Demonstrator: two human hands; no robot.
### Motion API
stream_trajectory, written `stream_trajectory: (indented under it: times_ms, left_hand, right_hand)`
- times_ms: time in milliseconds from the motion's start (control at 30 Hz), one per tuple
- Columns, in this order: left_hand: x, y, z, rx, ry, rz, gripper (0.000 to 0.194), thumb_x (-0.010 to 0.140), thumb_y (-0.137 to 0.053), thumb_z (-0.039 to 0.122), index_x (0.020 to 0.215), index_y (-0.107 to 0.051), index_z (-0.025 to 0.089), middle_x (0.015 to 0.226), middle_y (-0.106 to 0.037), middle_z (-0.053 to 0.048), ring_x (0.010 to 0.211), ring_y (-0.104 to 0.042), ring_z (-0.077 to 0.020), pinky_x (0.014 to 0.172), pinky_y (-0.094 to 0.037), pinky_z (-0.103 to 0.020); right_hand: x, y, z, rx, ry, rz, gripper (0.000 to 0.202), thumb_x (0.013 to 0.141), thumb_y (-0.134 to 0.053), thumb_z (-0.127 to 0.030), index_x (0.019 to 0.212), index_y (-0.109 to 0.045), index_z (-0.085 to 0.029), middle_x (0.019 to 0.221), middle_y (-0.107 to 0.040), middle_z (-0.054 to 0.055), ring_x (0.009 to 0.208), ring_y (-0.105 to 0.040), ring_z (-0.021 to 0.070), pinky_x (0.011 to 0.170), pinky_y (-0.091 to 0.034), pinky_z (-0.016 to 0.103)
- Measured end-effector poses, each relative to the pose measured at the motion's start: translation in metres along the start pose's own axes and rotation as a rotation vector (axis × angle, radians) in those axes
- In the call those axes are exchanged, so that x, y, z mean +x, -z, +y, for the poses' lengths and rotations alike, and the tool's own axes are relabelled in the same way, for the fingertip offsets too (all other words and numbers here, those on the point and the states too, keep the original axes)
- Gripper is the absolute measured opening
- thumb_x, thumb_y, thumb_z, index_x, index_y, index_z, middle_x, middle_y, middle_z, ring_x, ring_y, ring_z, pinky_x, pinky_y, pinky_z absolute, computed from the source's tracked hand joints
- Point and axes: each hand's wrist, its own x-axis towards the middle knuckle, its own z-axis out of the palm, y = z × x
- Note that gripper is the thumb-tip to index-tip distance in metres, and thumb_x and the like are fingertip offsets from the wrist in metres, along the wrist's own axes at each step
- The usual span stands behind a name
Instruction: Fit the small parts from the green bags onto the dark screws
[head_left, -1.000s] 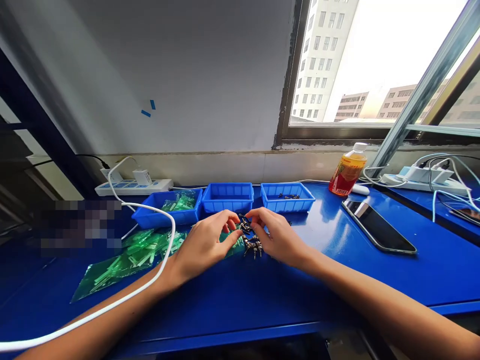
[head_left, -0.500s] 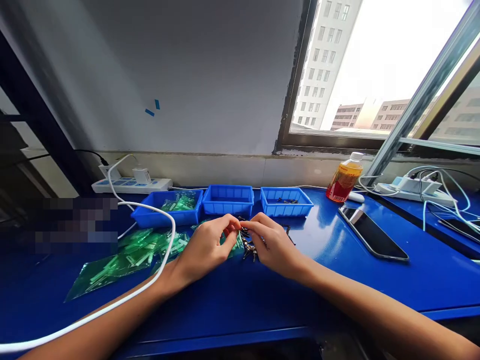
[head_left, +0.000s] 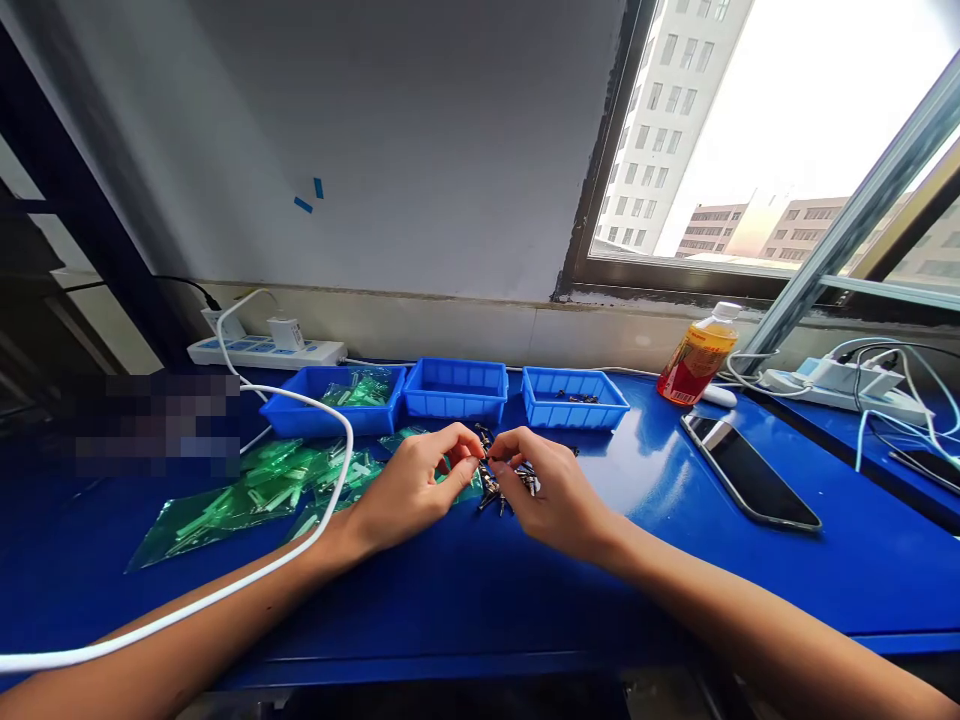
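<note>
Metal parts [head_left: 491, 492], small and dark with bright bits, lie in a loose heap on the blue table [head_left: 450, 610], below and between the two hands. And look at the change: a second ago the fingertips stood apart over the heap, and now left hand [head_left: 418, 482] and right hand [head_left: 559, 492] are almost tip to tip, so the work is right at the fingertips. Both thumbs and forefingers draw in to a near pinch; a dark speck shows where they meet, though from here I can't tell which hand has hold of it, or how it points. Down in the heap the long axes run every which way: at the near edge slim ends poke towards the person, others lie slantwise. Behind, more dark pieces sit in the rightmost blue bin [head_left: 574, 414]; green bags [head_left: 251, 502] spread by the left forearm.
</note>
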Motion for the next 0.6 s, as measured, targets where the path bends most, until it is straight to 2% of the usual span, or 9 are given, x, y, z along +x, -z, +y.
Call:
stream_trajectory:
  times_ms: [200,367,600]
  left_hand:
    - [-0.0009,0.0028,0.0021,-0.033,0.023,-0.014,0.02,0.082,-0.047,0.033,0.079,-0.058,0.017,0.066,-0.059,0.002,0.061,-0.053,-0.0115,0.048,-0.035,-0.019]
    - [-0.0018,0.0017,0.004,-0.15,0.082,-0.04,0.025,0.082,-0.047,0.038,0.082,-0.059,0.017,0.071,-0.06,0.0,0.066,-0.055,-0.0137,0.055,-0.041,-0.022]
    - [-0.0001,0.0031,0.0047,-0.305,0.127,-0.041,0.019,0.078,-0.051,0.036,0.08,-0.056,0.017,0.07,-0.059,0.001,0.068,-0.055,-0.0134,0.063,-0.043,-0.024]
  right_hand:
    - [-0.001,-0.0021,0.0029,-0.063,0.053,-0.01,0.01,0.083,-0.045,-0.013,0.088,-0.053,-0.017,0.074,-0.067,0.004,0.064,-0.061,0.0122,0.057,-0.045,0.021]
    - [-0.0011,-0.0012,0.0024,-0.075,0.045,-0.006,0.011,0.084,-0.046,-0.014,0.093,-0.05,-0.019,0.075,-0.069,0.003,0.063,-0.065,0.0134,0.054,-0.045,0.02]
    - [-0.0024,-0.0017,0.003,-0.071,0.027,-0.025,0.012,0.083,-0.048,-0.014,0.093,-0.048,-0.02,0.076,-0.071,0.002,0.065,-0.068,0.0152,0.054,-0.046,0.021]
